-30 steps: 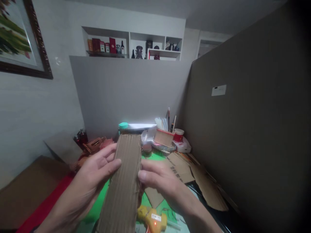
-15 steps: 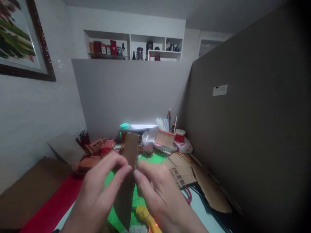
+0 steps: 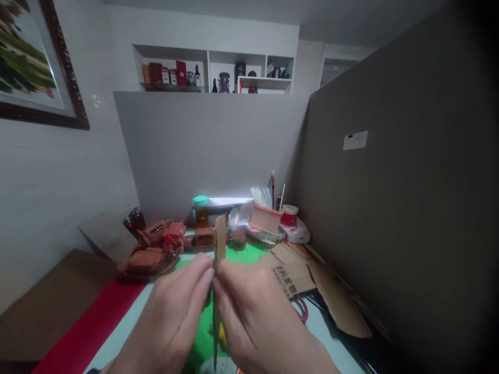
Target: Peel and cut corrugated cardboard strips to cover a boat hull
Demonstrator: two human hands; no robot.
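Note:
Between both hands a strip of brown cardboard (image 3: 220,238) stands upright, turned nearly edge-on to the camera. My left hand (image 3: 171,306) pinches it from the left, thumb and fingers pressed together at mid-height. From the right, my right hand (image 3: 253,306) grips the same strip, its fingertips touching or almost touching those of the left. The strip's lower end tapers down between the palms. Below lies a green mat (image 3: 200,337), with a bit of a yellow tool (image 3: 222,336) showing beside the right hand, which covers the rest.
Brown cardboard pieces (image 3: 292,272) and red-handled scissors (image 3: 301,309) lie at the right. Reddish-brown craft pieces (image 3: 146,259) are piled at the left. A green-lidded jar (image 3: 200,210) and a red-and-white tub (image 3: 289,215) stand at the back, before grey partitions.
The cardboard strip has turned from showing its broad face to nearly edge-on. My left hand has rotated inward and closed up against the strip, and the yellow tool is now mostly covered.

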